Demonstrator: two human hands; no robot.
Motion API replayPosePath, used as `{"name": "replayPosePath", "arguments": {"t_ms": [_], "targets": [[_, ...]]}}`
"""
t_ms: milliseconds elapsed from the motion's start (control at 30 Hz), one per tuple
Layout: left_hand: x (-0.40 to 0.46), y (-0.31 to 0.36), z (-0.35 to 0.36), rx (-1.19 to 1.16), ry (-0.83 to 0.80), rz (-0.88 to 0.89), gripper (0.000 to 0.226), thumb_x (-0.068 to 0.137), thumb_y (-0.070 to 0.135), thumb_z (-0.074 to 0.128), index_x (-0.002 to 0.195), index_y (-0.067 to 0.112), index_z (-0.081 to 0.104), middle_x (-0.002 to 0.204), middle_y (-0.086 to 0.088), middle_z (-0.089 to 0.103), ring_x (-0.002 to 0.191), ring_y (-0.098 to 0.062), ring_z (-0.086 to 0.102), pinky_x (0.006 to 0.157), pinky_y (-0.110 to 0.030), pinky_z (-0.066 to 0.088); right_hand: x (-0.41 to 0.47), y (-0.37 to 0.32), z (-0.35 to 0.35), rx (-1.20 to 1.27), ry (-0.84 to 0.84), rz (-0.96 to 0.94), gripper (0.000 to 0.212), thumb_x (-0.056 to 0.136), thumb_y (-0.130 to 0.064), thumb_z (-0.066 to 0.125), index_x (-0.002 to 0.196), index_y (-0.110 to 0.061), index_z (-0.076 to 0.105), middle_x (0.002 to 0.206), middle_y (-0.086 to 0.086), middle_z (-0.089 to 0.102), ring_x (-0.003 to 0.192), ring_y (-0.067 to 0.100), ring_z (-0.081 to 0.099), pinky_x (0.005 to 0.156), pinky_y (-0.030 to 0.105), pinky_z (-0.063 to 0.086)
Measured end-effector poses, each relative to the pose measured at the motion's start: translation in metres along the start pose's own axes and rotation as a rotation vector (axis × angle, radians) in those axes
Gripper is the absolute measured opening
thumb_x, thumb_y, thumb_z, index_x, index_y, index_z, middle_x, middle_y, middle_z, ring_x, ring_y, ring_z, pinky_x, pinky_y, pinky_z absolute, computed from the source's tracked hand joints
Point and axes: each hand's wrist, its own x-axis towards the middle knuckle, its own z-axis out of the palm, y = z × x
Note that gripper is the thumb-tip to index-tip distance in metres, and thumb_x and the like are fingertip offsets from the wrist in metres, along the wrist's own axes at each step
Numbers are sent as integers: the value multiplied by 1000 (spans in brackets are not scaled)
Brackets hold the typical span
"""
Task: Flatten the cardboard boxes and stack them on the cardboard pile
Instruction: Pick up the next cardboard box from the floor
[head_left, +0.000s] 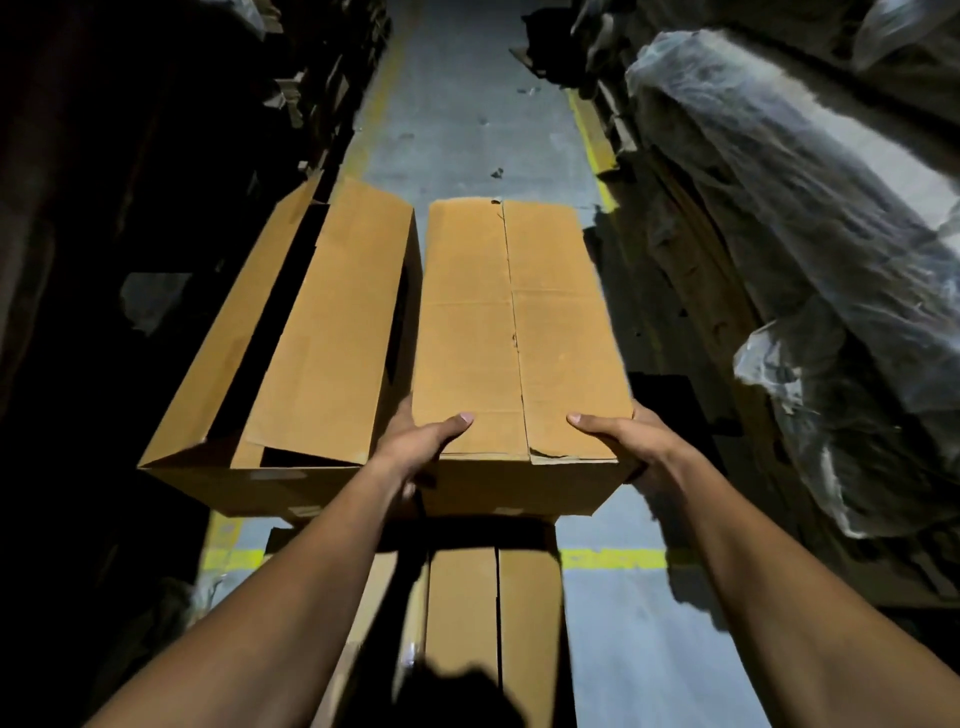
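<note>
Dim warehouse aisle (467, 104), closed box (514, 332) between left hand (421, 447) and right hand (634, 447), both grips holding its near end

Two bare forearms, uncovered from the bottom edge of the view up to the wrists, no sleeve showing anywhere along them. Left hand (422, 446) and right hand (631, 446) ungloved (thumbnails short and plain). Wrists bare too. Body otherwise out of view.
</note>
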Motion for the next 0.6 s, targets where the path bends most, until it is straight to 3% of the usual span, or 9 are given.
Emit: {"name": "replayPosePath", "arguments": {"t_ms": [67, 167, 367, 433, 600], "targets": [[-7, 1, 0, 0, 18, 4, 91, 77, 50, 89, 153, 29, 43, 134, 5, 61, 127, -23, 55, 100, -35, 42, -8, 0, 0, 27, -7, -26, 93, 45, -55, 102, 125, -31, 61, 111, -1, 76, 102, 26, 72, 88, 52, 60], [-19, 4, -2, 13, 6, 17, 94, 72, 54, 91, 151, 32, 46, 132, 6, 64, 128, -23, 58, 107, -39, 45, -24, 0, -6, 21, -15, -35, 84, 55, -51, 100, 126, -31, 60, 110, -1, 75, 100, 25, 71, 77, 44, 60], [-71, 29, -5, 54, 14, 64, 109, 65, 64, 91, 157, 38, 38, 143, 6, 60, 133, -24, 55, 114, -47, 44, -77, -1, -34, 22, 14, -135, 96, 49, -62, 97, 131, -31, 59, 115, -8, 72, 105, 15, 67, 73, 34, 54], [-99, 43, -7, 61, 9, 89, 105, 69, 62, 90, 157, 37, 38, 143, 7, 60, 133, -23, 54, 113, -45, 44, -105, -6, -47, 28, 22, -170, 100, 46, -63, 98, 132, -30, 59, 116, -9, 72, 107, 14, 67, 77, 33, 54], [-182, 71, -20, 50, 18, 154, 107, 70, 60, 90, 159, 35, 35, 141, 7, 57, 136, -26, 51, 114, -45, 42, -193, -23, -79, 48, 17, -237, 79, 64, -40, 98, 131, -23, 60, 113, -8, 71, 106, 11, 67, 100, 34, 53]]}}
